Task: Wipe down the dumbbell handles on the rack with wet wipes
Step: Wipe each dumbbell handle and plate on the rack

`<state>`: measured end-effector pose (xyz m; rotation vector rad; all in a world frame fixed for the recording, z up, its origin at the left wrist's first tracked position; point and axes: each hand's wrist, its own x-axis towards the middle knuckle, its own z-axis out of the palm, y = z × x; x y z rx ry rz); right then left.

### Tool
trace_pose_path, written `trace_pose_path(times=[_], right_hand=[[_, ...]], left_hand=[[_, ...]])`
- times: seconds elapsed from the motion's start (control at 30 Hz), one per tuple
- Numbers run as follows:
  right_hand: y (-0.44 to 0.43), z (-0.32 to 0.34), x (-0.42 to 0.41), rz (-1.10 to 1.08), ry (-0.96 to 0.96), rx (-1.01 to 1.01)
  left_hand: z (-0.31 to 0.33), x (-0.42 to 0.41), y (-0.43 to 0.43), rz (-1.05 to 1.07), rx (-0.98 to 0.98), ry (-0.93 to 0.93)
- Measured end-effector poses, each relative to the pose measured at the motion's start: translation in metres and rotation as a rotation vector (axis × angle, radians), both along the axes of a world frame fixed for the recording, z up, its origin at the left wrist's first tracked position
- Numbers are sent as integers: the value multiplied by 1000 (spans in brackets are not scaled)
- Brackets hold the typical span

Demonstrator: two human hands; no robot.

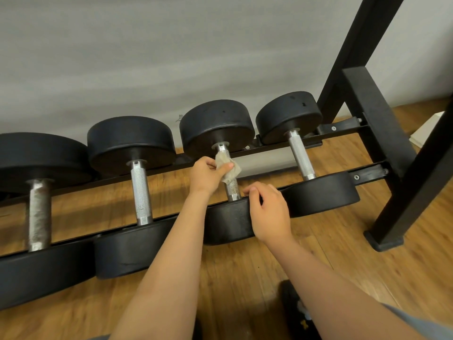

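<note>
Four dumbbells lie side by side across the two black steel rails of the rack [367, 174], each a knurled metal bar between thick, round, matte black rubber heads. Counting from the left, the third dumbbell [217, 123] is the one we see being handled. The left hand [207, 174] grips a crumpled, greyish, soiled wipe [228, 168] folded round the upper half of its handle [232, 188], with the thumb pressed on top of the cloth. The lower, bare part of that handle shows fine diamond knurling with dark specks. The right hand [270, 214] holds the near head of the same dumbbell, fingers curled over its rim just beside the handle's collar.

The first handle [39, 214] is dull and crusted with rust. The second handle [141, 192] and fourth handle [299, 155] are bright, and the second is spotted near its lower end.

The left forearm crosses the front rail and hides part of the third dumbbell's near head. Behind the rack hangs a grey wall [147, 57]; beneath it runs a wood-plank floor [245, 271]. A black square-tube frame [353, 57] rises at the right. A dark shoe [294, 305] shows between the forearms.
</note>
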<state>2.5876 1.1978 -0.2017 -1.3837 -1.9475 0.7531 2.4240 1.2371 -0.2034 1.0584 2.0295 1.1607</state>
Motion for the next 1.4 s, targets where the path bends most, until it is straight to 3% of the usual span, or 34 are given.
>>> trace_pose_path(times=[0.27, 0.53, 0.73, 0.93, 1.13, 1.23, 1.4], right_hand=[[0, 0, 0, 3, -3, -4], [-1, 0, 1, 6, 19, 1], [-1, 2, 1, 8, 12, -9], [-2, 2, 1, 8, 7, 1], [-1, 3, 2, 6, 2, -4], [-1, 3, 2, 9, 7, -2], [-1, 3, 1, 14, -2, -17]], left_hand=[[6, 2, -13, 117, 121, 149], [2, 7, -12, -73, -30, 0], [-1, -1, -20, -98, 19, -19], [2, 1, -21, -192, -85, -131], [1, -9, -25, -225, -66, -151], [3, -14, -28, -263, -124, -203], [1, -8, -33, -377, -383, -116]])
